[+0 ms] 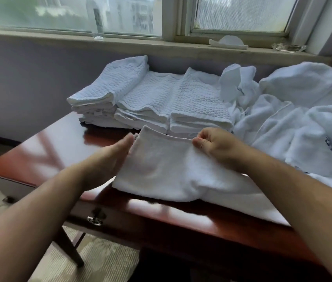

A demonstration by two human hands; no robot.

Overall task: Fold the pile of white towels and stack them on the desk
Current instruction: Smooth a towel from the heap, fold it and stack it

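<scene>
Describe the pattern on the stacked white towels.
The stacked white towels show a waffle grid; head view.

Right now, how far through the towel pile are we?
Done: three folded stacks sit side by side at the back of the desk. In hand: one towel lies partly folded at the front edge, the right hand pinching its far edge, the left hand flat against its left side. Left: a rumpled heap of unfolded white towels on the right.

Left hand (108,159) is flat, fingers (121,144) straight, against the towel's (167,169) left edge; both forearms bare. Right hand (220,148) pinches its far right corner.
</scene>
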